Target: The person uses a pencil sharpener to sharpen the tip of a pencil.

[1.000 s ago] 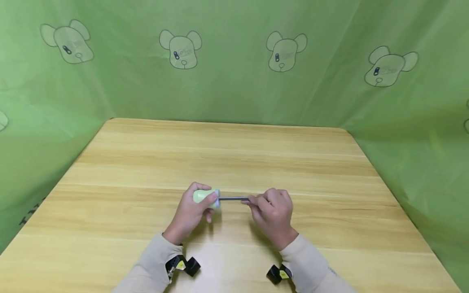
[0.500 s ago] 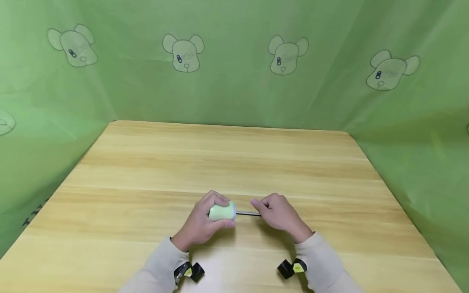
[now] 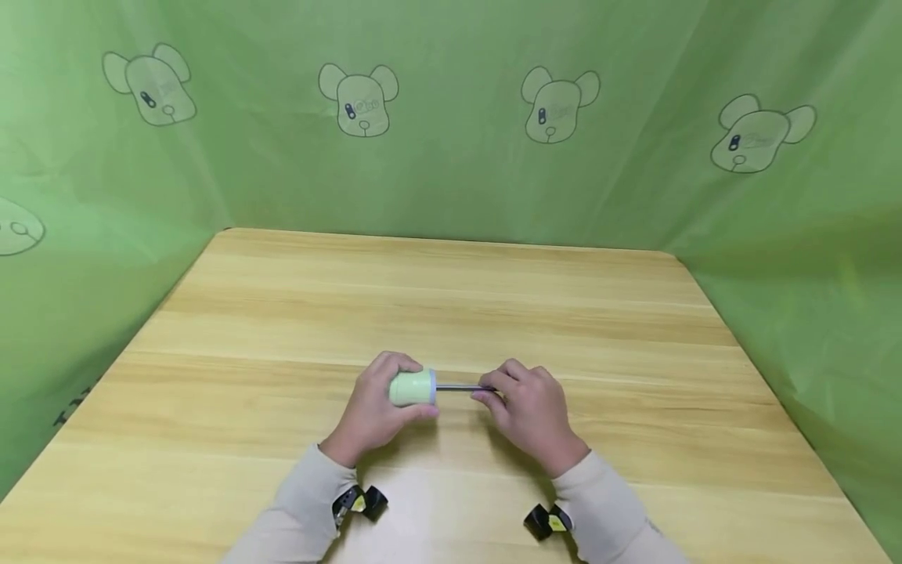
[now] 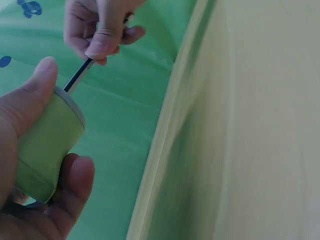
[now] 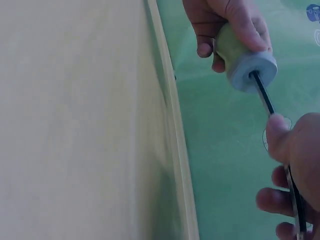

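Observation:
My left hand [image 3: 373, 403] grips a pale green, barrel-shaped pencil sharpener [image 3: 410, 388] with a grey-blue end. In the left wrist view, the thumb and fingers lie on opposite sides of the sharpener [image 4: 47, 142]. A slim dark pencil with silvery stripes [image 3: 454, 388] runs from the hole in that end across to my right hand [image 3: 532, 411], which pinches it between thumb and fingers. The right wrist view shows the pencil [image 5: 262, 94] entering the sharpener's round face [image 5: 270, 70], its inserted tip hidden. Both hands are held over the table.
A wood-grain table [image 3: 451, 305] spreads out beneath the hands. Green cloth with mouse-head drawings [image 3: 451, 180] hangs behind it and along both sides. Each wrist bears a small black camera, one on the left [image 3: 375, 503] and one on the right [image 3: 537, 522].
My left fingers have shifted round the sharpener. Both hands first came nearer my body and to the right, then moved back away and leftward. The right hand's fingers have turned on the pencil.

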`<state>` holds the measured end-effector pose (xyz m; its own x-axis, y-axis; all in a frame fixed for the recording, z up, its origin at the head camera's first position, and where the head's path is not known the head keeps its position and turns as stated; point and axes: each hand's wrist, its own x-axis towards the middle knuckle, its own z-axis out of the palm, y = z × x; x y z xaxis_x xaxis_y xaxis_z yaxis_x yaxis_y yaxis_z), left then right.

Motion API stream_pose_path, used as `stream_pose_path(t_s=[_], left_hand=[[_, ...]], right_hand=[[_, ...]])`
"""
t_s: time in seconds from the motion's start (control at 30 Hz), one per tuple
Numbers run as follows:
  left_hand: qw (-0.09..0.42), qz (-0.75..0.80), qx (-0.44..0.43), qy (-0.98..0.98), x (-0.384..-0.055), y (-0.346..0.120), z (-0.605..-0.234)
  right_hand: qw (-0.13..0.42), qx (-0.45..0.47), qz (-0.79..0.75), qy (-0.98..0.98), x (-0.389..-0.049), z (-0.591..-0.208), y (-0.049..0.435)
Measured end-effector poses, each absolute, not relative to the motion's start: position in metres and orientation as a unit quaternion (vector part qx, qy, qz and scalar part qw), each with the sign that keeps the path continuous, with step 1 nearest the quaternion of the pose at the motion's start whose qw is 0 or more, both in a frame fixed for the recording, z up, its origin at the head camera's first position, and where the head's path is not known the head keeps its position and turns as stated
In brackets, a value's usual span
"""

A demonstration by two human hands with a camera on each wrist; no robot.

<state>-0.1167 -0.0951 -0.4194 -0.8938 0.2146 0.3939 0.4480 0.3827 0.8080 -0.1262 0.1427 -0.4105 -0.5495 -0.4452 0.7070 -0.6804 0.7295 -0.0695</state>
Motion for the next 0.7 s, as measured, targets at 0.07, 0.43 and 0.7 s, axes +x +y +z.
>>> stream_pose_path(t_s=[0.07,0.43,0.7], left_hand=[[0.139,-0.482,-0.222,-0.836,-0.117,-0.095,-0.42],[0.218,-0.356,-0.295,-0.859,-0.117,-0.093,-0.421],[0.245,-0.308,-0.327,-0.859,-0.117,-0.093,-0.42]], right_hand=[[0.345,0.323,0.165,-0.866,-0.126,-0.411,0.141],[0.331,0.33,0.177,-0.866,-0.119,-0.413,0.13],[0.295,0.343,0.171,-0.875,-0.116,-0.413,0.127]])
